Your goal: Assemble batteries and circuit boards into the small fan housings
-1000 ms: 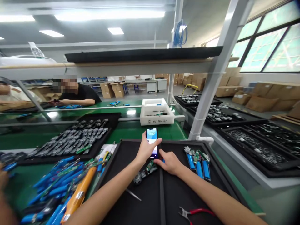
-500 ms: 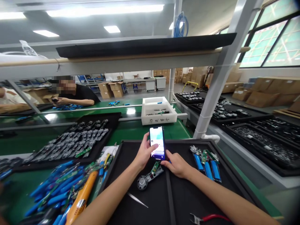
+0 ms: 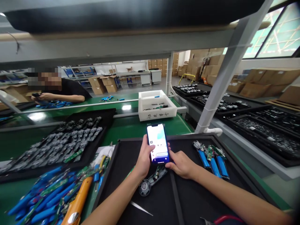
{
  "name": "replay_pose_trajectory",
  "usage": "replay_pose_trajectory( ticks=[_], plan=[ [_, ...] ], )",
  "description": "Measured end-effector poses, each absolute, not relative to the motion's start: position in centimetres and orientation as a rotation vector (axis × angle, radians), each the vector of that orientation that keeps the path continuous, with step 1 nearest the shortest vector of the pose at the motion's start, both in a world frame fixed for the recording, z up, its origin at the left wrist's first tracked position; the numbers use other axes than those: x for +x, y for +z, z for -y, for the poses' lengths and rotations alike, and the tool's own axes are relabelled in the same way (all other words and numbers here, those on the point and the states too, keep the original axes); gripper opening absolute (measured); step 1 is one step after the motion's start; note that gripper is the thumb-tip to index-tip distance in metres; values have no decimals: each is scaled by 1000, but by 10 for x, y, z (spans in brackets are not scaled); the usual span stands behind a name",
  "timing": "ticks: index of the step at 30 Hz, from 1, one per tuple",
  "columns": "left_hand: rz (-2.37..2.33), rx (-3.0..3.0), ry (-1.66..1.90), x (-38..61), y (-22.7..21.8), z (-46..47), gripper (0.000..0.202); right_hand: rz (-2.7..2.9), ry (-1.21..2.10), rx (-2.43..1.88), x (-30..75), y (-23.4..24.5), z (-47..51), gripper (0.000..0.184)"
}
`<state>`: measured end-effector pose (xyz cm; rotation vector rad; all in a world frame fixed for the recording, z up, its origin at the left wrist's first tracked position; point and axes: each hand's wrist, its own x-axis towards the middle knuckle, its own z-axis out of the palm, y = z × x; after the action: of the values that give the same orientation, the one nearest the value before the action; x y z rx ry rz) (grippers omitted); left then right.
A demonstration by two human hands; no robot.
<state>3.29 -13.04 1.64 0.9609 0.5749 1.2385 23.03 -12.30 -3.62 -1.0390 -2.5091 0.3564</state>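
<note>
A smartphone (image 3: 158,144) with a lit screen is held upright above the black tray (image 3: 192,193). My left hand (image 3: 144,157) grips its left side, the thumb lying over the screen. Around the lower right edge close the fingers of my right hand (image 3: 181,164). Below the phone lies a grey device half with a round end (image 3: 145,187), partly covered by the phone and my left hand. White tweezers (image 3: 142,208) rest nearer to me. Red-handled pliers (image 3: 228,218) are cut off by the bottom edge. Blue battery cells with green circuit boards (image 3: 213,164) lie on the tray's right.
Left of the tray are a heap of blue cells and boards (image 3: 47,200) and an orange electric screwdriver (image 3: 78,203). Beyond lies a black tray of grey housings (image 3: 72,140). A white bin (image 3: 157,115) stands ahead. A co-worker (image 3: 70,89) sits at far left.
The view has tilted down and come closer, so the overhead beam looks larger. The phone appears larger, and my right hand now wraps its edge more. My left thumb has shifted slightly left.
</note>
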Motion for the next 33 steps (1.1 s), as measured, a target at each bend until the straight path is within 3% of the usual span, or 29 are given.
replay_pose_trajectory(
  ticks=[12, 16, 23, 33],
  plan=[
    [-739, 1089, 1284, 32, 15, 130, 44, 2583, 301, -1012, 229, -33, 123, 86],
    [-641, 982, 1294, 28, 7, 128, 37, 2598, 323, -1012, 228, -28, 124, 81],
    [-631, 969, 1302, 24, 0, 125, 45, 2607, 377, -1027, 228, -24, 125, 68],
    [-759, 1096, 1281, 24, 3, 126, 42, 2602, 401, -1018, 229, -25, 126, 62]
  ],
)
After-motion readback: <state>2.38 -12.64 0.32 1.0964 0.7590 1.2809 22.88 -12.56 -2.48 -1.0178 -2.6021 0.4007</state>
